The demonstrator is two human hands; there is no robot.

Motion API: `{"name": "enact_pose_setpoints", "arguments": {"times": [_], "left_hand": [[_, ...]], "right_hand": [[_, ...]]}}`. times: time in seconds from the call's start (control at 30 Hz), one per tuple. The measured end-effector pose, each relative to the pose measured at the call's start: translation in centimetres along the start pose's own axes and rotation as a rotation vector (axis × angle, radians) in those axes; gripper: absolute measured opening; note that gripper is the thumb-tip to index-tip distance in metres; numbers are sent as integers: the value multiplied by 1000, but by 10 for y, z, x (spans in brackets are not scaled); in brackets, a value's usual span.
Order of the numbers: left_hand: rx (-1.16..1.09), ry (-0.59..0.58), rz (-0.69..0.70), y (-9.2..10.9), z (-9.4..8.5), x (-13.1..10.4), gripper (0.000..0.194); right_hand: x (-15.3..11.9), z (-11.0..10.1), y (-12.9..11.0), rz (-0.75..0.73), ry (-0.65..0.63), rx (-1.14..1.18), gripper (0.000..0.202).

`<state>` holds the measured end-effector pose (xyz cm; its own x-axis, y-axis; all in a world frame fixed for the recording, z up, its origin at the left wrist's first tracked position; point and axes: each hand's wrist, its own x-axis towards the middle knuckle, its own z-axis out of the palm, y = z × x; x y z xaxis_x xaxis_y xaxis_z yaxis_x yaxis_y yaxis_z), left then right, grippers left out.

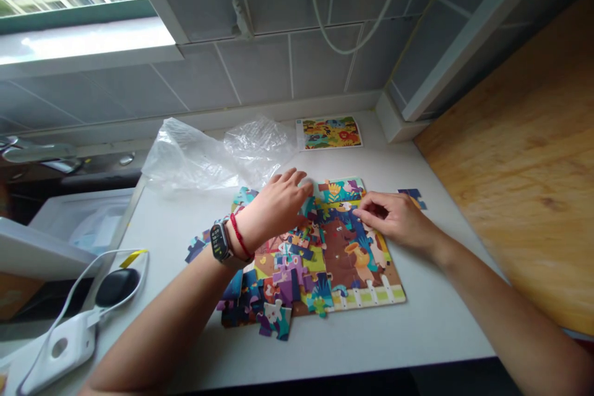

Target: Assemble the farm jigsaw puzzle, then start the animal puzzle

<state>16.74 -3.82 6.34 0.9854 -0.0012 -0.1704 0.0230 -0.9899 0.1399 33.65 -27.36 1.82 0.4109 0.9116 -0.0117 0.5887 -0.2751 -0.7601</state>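
Note:
My left hand [283, 199], with a watch [221, 240] and a red cord bracelet [239, 236] at the wrist, reaches over a pile of loose jigsaw pieces [290, 272]. Its fingers are spread and bent; a teal piece shows between thumb and index finger, though I cannot tell whether they touch it. At the right edge of the joined jigsaw picture [338, 253], which shows a brown bear, my right hand [399, 219] has thumb and index finger pinched together on a puzzle piece, mostly hidden by the fingertips. The pile covers the picture's left part.
Crumpled clear plastic bags [199, 158] lie behind the pile, beside a small picture card [330, 132]. One loose dark blue piece [412, 197] lies beyond my right hand. A white power strip [60, 346] with a cable is at the left, and a wooden panel [520, 161] rises at the right.

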Motion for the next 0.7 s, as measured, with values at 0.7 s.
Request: {"name": "enact_pose_setpoints", "arguments": {"times": [0.7], "left_hand": [[-1440, 22, -138, 13, 3, 19, 33]], "right_hand": [[-4, -2, -7, -180, 269, 234, 19]]}}
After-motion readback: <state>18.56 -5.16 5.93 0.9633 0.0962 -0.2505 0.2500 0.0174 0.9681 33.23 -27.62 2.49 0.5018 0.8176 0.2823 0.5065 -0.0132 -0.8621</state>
